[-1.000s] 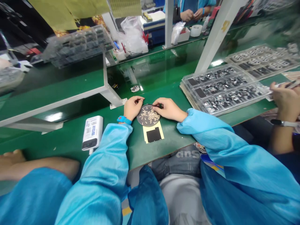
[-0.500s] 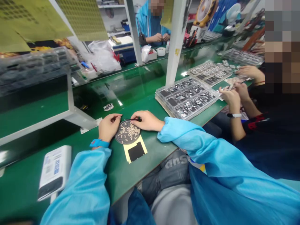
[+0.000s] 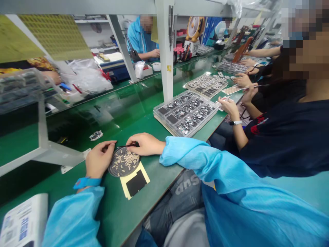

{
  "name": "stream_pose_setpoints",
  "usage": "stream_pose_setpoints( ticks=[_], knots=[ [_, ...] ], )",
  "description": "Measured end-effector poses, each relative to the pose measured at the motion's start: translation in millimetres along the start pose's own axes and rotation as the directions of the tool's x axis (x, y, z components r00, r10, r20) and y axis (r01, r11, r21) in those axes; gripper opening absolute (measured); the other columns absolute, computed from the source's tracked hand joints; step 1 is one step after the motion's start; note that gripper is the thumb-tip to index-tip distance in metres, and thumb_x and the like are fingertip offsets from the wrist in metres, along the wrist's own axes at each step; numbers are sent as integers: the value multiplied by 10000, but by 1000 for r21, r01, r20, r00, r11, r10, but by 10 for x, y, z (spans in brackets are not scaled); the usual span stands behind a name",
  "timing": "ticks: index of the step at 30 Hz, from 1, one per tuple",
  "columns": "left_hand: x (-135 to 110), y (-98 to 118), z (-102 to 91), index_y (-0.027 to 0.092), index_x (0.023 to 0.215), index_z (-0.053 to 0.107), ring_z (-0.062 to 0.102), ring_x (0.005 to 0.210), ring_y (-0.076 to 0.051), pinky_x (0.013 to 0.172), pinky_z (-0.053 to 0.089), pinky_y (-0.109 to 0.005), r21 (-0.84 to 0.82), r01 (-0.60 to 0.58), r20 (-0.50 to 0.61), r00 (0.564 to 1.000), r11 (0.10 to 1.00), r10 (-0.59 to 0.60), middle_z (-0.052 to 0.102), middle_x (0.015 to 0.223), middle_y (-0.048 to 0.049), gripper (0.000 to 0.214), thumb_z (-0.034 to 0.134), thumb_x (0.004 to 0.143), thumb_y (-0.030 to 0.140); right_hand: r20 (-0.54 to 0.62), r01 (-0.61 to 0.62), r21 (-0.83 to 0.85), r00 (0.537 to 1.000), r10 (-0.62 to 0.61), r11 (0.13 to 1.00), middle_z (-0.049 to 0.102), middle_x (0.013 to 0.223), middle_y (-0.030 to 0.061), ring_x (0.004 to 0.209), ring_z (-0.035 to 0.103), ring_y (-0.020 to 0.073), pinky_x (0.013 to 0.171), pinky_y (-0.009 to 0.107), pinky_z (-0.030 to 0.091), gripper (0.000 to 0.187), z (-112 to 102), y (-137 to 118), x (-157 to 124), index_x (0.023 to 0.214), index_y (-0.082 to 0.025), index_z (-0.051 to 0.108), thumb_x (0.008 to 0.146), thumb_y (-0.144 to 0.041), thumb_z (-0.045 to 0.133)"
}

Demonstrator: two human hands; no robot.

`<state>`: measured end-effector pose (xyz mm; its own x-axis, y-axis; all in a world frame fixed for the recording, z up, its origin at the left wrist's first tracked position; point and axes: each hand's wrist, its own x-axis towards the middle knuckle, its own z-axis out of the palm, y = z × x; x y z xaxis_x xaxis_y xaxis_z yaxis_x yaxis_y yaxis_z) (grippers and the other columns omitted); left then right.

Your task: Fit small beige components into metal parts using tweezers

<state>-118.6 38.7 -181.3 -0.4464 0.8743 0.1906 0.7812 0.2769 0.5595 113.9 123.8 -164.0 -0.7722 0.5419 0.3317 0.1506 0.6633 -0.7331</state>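
A round dark perforated disc (image 3: 123, 162) strewn with several small pale parts lies on the green bench between my hands. My left hand (image 3: 99, 158) rests at its left rim, fingers curled and pinched on something too small to name. My right hand (image 3: 144, 143) is closed on black tweezers (image 3: 128, 145), whose tips point left over the disc's far edge toward my left fingertips. Just in front of the disc lies a yellow card carrying a black square (image 3: 135, 182).
A white device with a label (image 3: 23, 223) sits at the near left. Clear trays of small parts (image 3: 186, 111) stand to the right, where a person's hands (image 3: 228, 106) work. A white post (image 3: 166, 58), a metal shelf bracket (image 3: 51, 151) and a loose small part (image 3: 96, 135) lie behind.
My head has turned right and up, so the bench slid left and down in view and the neighbours came into sight. My hands keep their hold around the disc.
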Motion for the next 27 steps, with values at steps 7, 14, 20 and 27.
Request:
stream_pose_setpoints(
  ticks=[7, 14, 20, 27],
  knots=[
    [13, -15, -23, 277, 1109, 801, 683, 858, -237, 796, 528, -341, 18, 11, 22, 1000, 1000, -11, 778, 993, -32, 416, 562, 898, 543, 44, -3, -16, 999, 4, 1000, 773, 1053, 22, 975, 680, 153, 850, 249, 454, 194, -40, -46, 9, 1084, -193, 750, 963, -312, 656],
    [25, 31, -69, 284, 1132, 794, 703, 919, -254, 772, 514, -345, 46, 62, 63, 996, 997, -65, 782, 1041, -18, 395, 572, 901, 515, 55, -13, -19, 998, 14, 1000, 778, 1081, 21, 981, 683, 152, 827, 246, 444, 174, -47, -52, 14, 1067, -203, 738, 972, -324, 657],
    [61, 27, -73, 306, 1078, 794, 724, 942, -290, 772, 530, -376, 58, 51, 58, 997, 997, -54, 790, 1028, -5, 359, 586, 878, 520, 61, -16, -37, 998, 19, 999, 775, 1108, 13, 1005, 688, 152, 832, 240, 445, 190, -53, -51, 24, 1065, -211, 730, 980, -362, 652],
    [73, 29, -88, 354, 1033, 776, 734, 979, -336, 771, 546, -426, 55, 62, 76, 995, 997, -67, 787, 1006, 0, 331, 586, 856, 559, 52, -1, -20, 999, 2, 1000, 776, 1059, 29, 958, 692, 169, 787, 252, 450, 199, -56, -63, 24, 1061, -201, 734, 971, -358, 651]
  ],
)
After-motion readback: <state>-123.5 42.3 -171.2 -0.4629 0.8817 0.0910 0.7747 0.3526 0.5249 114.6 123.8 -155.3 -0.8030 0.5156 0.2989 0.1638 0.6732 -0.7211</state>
